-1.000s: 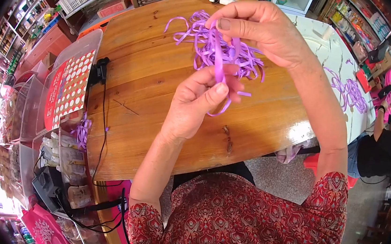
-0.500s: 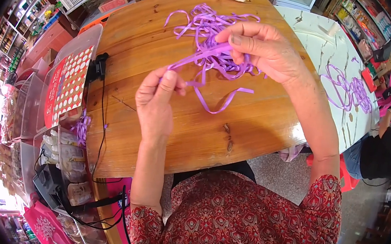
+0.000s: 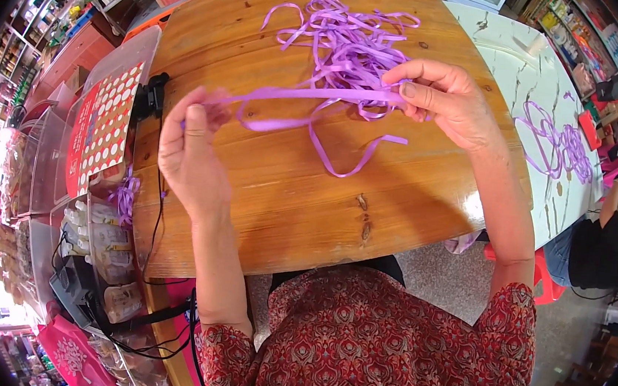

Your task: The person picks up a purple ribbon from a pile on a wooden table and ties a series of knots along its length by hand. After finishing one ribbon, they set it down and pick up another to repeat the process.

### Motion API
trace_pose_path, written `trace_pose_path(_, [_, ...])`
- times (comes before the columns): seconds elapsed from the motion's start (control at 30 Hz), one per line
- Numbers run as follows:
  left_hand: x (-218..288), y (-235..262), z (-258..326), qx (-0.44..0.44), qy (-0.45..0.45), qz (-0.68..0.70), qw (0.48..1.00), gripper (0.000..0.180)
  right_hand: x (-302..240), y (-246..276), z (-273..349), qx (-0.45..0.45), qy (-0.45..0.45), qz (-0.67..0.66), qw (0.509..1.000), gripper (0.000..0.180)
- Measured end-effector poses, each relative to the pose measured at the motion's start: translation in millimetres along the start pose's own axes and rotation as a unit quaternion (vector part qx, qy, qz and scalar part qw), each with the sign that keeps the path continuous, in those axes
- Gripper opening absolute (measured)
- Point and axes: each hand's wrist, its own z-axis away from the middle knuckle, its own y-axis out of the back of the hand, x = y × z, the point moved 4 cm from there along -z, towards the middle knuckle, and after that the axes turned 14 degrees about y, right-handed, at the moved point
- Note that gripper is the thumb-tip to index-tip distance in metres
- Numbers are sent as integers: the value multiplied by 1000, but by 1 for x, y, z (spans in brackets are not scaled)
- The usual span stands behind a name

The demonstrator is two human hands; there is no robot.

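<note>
Over a round wooden surface [image 3: 272,189], you stretch one purple ribbon [image 3: 303,94] taut between both hands. Behind it, toward the far edge, lies a loose heap [image 3: 346,40] of the same ribbon, with a few loops trailing down onto the bare wood beneath the stretched strip. At your left, a clear plastic bin [image 3: 107,121] holding a red card with white dots stands against the surface's rim, and a black cable [image 3: 157,208] runs down past it. Across a white marble top [image 3: 535,88] to your right, a second tangle of purple ribbon [image 3: 556,142] lies near another person in black [image 3: 605,244]. Your right hand [image 3: 448,102] pinches the strip between thumb and forefinger, just beside the heap. Your left hand [image 3: 190,152] is raised above the wood, thumb and fingertips pressed together on the ribbon's other end.
</note>
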Motion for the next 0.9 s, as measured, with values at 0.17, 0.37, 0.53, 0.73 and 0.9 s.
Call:
trace_pose_path(0.17, [13,11,-6,-24,-9,173,985,33,3,15,5,79,20,122,989,20])
trace_pose_path(0.37, [32,57,-23,-146,48,353,923,36,-13,45,10,171,149,124,966,24])
trace_pose_path(0.53, [39,70,-26,-207,119,347,907,33,-33,92,20,229,255,45,938,28])
trace_pose_path(0.73, [37,51,-23,-129,121,290,941,33,-69,134,37,334,314,-27,888,33])
trace_pose_path(0.9, [23,34,-22,-111,110,255,954,31,-70,131,49,387,325,10,863,33])
